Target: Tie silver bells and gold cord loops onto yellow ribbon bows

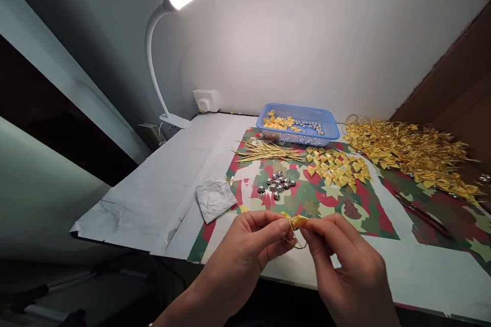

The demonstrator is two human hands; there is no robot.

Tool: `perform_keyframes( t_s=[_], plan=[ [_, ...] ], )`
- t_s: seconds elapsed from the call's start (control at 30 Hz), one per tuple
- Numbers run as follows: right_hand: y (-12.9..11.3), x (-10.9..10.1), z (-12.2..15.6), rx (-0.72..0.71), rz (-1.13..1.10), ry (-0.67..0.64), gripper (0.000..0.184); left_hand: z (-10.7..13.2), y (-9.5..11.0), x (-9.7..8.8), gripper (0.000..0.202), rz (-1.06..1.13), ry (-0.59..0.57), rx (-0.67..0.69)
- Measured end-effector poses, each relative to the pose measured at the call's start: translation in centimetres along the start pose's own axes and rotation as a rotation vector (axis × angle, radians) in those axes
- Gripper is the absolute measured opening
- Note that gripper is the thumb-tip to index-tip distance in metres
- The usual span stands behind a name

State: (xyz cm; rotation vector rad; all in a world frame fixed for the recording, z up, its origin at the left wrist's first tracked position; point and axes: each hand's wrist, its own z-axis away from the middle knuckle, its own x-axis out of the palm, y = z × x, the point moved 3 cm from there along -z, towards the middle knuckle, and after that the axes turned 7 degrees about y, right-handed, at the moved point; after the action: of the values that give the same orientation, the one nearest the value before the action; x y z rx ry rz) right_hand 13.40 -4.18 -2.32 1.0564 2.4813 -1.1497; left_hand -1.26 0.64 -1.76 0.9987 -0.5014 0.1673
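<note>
Between my two hands, above the table's front edge, is a small yellow ribbon bow (pixel 301 220) with a loop of gold cord (pixel 298 246) hanging under it. My left hand (pixel 255 240) pinches the bow's left side and the cord between thumb and fingers. On the other side, my right hand (pixel 341 255) pinches the bow's right end. A small shiny bit shows under the bow, too hidden to name. Beyond my hands lie several silver jingle bells (pixel 279 184), a bundle of cut gold cords (pixel 268 152) and a spread of loose yellow bows (pixel 337 167).
A blue basket (pixel 330 135) with bows and bells stands by the wall. To the right lie a big heap of corded bows (pixel 414 156) and dark-red-handled scissors or snips (pixel 424 214). Crumpled white paper (pixel 215 199) is at left. A lamp (pixel 151 51) arches above.
</note>
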Motion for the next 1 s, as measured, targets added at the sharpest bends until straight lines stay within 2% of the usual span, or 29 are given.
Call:
perform_keyframes(
  t_s=[0.17,0.37,0.53,0.63,0.9,1.0],
  plan=[
    [-0.3,-0.1,-0.1,0.028,-0.007,-0.006,0.011,0.1,-0.3,0.2,0.010,0.006,-0.039,0.035],
    [-0.4,-0.2,-0.3,0.054,-0.049,-0.032,0.011,0.3,-0.4,0.1,0.011,-0.101,-0.063,0.092],
    [-0.6,-0.3,-0.4,0.036,-0.054,-0.051,0.011,0.7,0.7,0.6,0.014,-0.322,-0.093,0.274],
    [-0.7,-0.2,-0.3,0.006,-0.028,-0.074,0.012,0.8,1.0,0.7,0.017,-0.415,-0.066,0.335],
    [-0.9,-1.0,-0.1,0.039,-0.001,-0.060,0.013,0.2,0.4,-0.1,0.021,-0.412,0.000,0.226],
    [-0.9,-1.8,-0.5,0.052,0.010,-0.028,0.012,0.3,0.5,-0.3,0.020,-0.431,0.008,0.244]
  ],
)
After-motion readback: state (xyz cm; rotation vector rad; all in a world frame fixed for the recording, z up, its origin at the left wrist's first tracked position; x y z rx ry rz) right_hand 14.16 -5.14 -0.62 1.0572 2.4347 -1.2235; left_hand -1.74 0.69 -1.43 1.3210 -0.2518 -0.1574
